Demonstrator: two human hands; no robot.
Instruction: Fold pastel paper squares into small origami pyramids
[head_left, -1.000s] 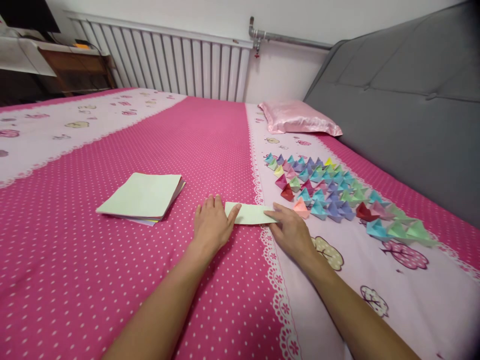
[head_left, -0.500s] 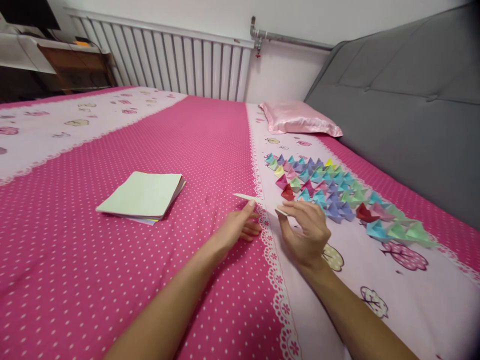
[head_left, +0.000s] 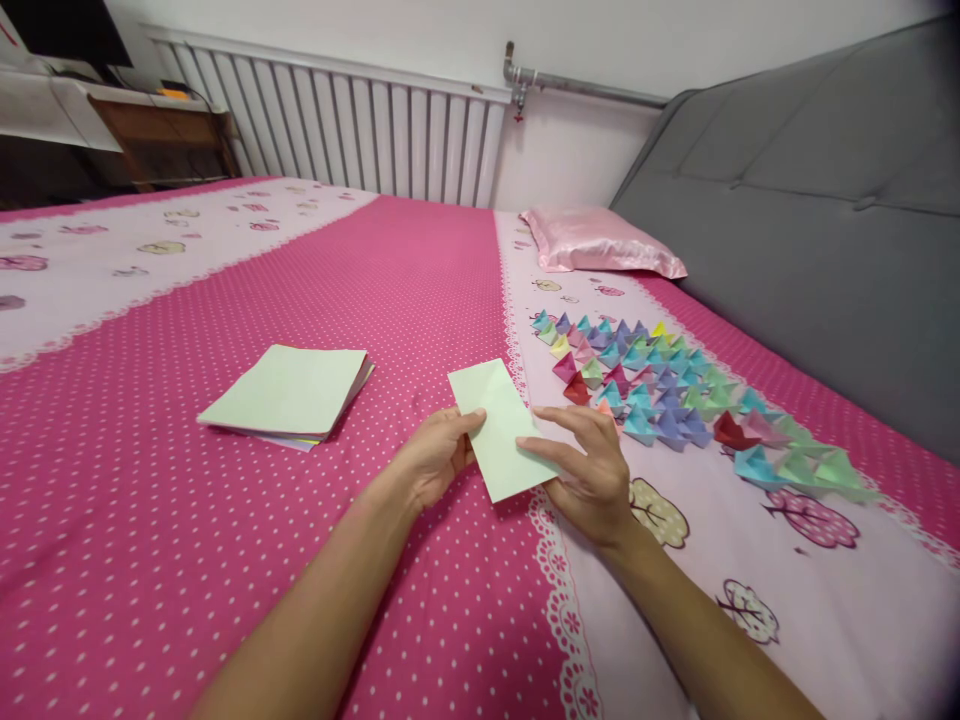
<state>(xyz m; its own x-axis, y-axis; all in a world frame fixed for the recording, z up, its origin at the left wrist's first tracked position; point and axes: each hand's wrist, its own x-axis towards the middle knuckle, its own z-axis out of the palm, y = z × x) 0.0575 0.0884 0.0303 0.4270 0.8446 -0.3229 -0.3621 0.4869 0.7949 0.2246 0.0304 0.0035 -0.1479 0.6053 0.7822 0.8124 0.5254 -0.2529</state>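
A pale green sheet of paper (head_left: pixel 496 425), a narrow rectangle that looks folded, is held tilted above the bed between both hands. My left hand (head_left: pixel 442 450) pinches its left edge, thumb on top and fingers beneath. At the lower right corner, my right hand (head_left: pixel 589 470) grips the paper, with two fingers lying over its face and the thumb partly hidden below. To the left lies a stack of square paper (head_left: pixel 289 388), pale green on top, with other colours showing at its edges. Rows of small folded paper boats (head_left: pixel 667 385) in several colours stand to the right.
The bed's pink dotted cover (head_left: pixel 405 290) has white lace-edged bands. A pink satin pillow (head_left: pixel 600 240) lies at the far right, beside a grey padded headboard (head_left: pixel 817 190). Behind the bed are a white radiator (head_left: pixel 337 120) and a pipe (head_left: pixel 592 88); a desk (head_left: pixel 161 130) stands far left.
The paper was seen nearly edge-on and now turns its broad face up. My left hand has shifted slightly left, and my right hand's fingers have spread over the paper.
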